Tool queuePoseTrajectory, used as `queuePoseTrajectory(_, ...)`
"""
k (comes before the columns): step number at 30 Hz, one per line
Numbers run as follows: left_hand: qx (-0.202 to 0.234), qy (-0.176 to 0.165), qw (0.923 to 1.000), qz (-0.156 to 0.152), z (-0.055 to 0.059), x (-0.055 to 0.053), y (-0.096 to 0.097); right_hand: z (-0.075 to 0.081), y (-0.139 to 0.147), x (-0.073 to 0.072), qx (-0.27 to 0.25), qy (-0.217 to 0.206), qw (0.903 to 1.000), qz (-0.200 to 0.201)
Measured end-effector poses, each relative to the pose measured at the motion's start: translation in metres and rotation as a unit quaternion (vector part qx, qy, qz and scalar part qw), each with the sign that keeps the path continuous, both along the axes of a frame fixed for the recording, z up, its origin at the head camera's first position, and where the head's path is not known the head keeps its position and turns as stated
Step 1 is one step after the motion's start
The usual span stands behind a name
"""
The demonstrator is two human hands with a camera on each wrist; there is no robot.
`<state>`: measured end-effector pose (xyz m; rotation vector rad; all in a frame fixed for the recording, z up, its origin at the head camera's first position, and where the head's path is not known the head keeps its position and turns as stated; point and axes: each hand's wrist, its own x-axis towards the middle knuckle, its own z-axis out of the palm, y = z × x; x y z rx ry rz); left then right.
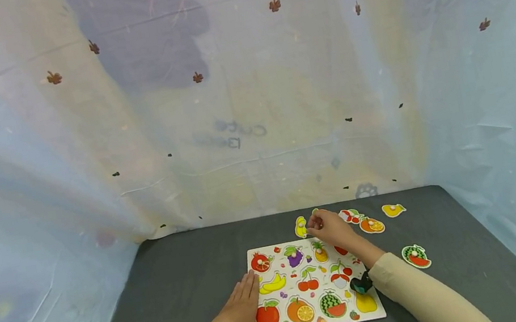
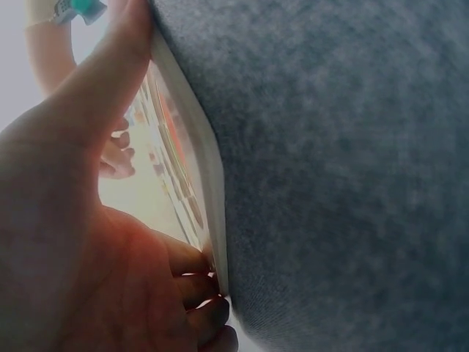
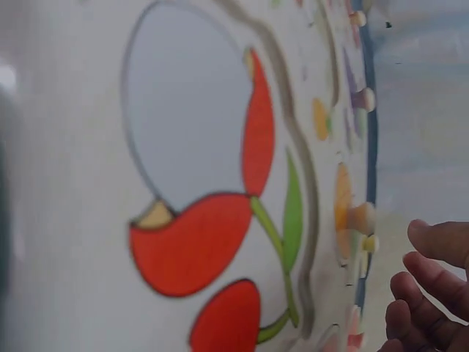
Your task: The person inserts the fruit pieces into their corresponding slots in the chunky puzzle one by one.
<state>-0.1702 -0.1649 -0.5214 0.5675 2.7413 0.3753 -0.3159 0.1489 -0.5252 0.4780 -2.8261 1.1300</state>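
A white fruit puzzle board (image 1: 319,290) lies on the dark table. My left hand (image 1: 243,307) rests along its left edge, fingers extended, thumb by the near left corner; in the left wrist view the fingertips touch the board's rim. My right hand (image 1: 328,227) reaches over the far edge, fingers bent, beside a banana piece (image 1: 300,227). The right wrist view shows its thumb and fingers (image 3: 432,286) apart, with nothing visible between them. Another piece (image 1: 315,210) is mostly hidden behind that hand. Grape (image 1: 294,257) and pineapple (image 1: 320,253) pieces with knobs sit in the board.
Right of my right hand lie a red-and-white fruit piece (image 1: 351,216), an orange piece (image 1: 372,225) and a yellow pear piece (image 1: 393,210). A watermelon piece (image 1: 416,257) lies right of the board. A patterned curtain (image 1: 247,99) hangs behind the table.
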Motion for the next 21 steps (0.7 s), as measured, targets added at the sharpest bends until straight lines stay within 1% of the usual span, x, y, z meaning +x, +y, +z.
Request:
queuePoseTrajectory(4, -0.005, -0.001, 1.0000, 0.001, 0.000, 0.000, 0.001, -0.001, -0.004, -0.004, 0.010, -0.010, 0.9998, -0.011)
queuePoseTrajectory(9, -0.010, -0.003, 0.9999, 0.004, 0.002, -0.001, 0.001, -0.003, -0.010, -0.009, 0.003, -0.017, 0.9998, -0.012)
queuePoseTrajectory(16, -0.001, 0.002, 1.0000, 0.001, 0.002, 0.001, 0.001, -0.008, -0.013, -0.017, 0.000, -0.013, 0.9998, -0.013)
queuePoseTrajectory(21, 0.002, 0.003, 1.0000, 0.002, 0.002, 0.001, 0.001, -0.007, -0.017, -0.019, -0.011, -0.026, 0.9994, -0.022)
